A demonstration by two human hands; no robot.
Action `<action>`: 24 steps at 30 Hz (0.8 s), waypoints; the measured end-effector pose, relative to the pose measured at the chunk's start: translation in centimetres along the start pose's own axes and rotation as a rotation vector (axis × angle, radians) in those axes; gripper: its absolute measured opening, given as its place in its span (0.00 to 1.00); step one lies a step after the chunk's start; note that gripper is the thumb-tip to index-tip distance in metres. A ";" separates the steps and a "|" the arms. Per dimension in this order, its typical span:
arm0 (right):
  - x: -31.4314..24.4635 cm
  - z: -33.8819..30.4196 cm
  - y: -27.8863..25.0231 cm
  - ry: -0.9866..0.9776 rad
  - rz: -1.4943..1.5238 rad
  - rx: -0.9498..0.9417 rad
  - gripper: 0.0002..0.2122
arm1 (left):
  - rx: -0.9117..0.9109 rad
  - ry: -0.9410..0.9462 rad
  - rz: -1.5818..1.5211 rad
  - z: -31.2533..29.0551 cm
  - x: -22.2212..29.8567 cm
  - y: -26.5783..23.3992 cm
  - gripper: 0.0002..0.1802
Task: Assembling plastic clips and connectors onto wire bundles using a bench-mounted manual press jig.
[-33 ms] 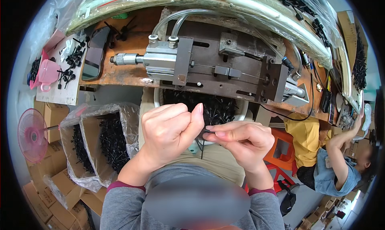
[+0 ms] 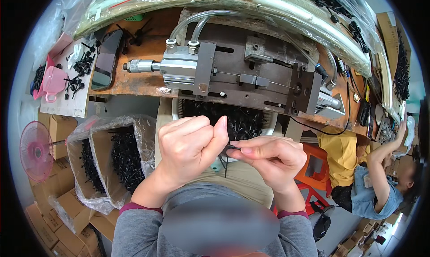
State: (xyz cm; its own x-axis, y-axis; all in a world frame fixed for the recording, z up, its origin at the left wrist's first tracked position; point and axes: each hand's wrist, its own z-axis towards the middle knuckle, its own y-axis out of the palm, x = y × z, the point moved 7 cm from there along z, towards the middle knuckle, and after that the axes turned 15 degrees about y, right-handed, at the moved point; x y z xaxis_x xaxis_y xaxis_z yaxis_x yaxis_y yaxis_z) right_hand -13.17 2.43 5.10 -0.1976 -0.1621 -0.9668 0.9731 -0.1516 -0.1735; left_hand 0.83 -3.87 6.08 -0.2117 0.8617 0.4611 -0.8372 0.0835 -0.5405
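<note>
My left hand (image 2: pixel 190 148) is closed in a fist with the thumb raised, above my lap. Whatever its fingers hold is hidden. Close beside it, my right hand (image 2: pixel 271 157) pinches a small black plastic part (image 2: pixel 232 146) between thumb and fingers. A thin black stem (image 2: pixel 225 167) hangs below the fingertips. Just past both hands, a white basket (image 2: pixel 272 122) holds a heap of black stemmed parts (image 2: pixel 244 122).
A metal fixture (image 2: pixel 244 73) with air cylinders and clear tubes sits on the wooden bench (image 2: pixel 139 80). Plastic-lined boxes of black parts (image 2: pixel 126 158) and a pink fan (image 2: pixel 36 151) are at left. A phone (image 2: pixel 106 60) lies near a pink cup (image 2: pixel 54 80). Another person (image 2: pixel 376 190) works at right.
My hands and the black part have not visibly moved. The other person's raised arm at the right has shifted very slightly.
</note>
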 end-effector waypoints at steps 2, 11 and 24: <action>-0.1 -0.1 0.0 -0.027 -0.010 0.005 0.06 | -0.012 0.001 -0.004 0.0 0.1 0.0 0.19; -0.6 -0.1 0.3 -0.004 -0.094 -0.003 0.05 | -0.045 0.031 0.016 0.2 0.5 0.1 0.18; 3.6 1.4 -3.4 0.507 0.704 0.095 0.09 | -0.189 -0.274 -0.636 0.9 -0.1 1.5 0.18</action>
State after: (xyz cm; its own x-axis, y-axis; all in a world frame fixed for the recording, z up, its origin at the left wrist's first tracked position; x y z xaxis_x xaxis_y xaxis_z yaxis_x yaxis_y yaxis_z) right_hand -17.29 1.03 2.51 0.5441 0.2015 -0.8145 0.8310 -0.2636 0.4899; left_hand -0.85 -4.28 5.82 0.1486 0.4627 0.8739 -0.7438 0.6347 -0.2096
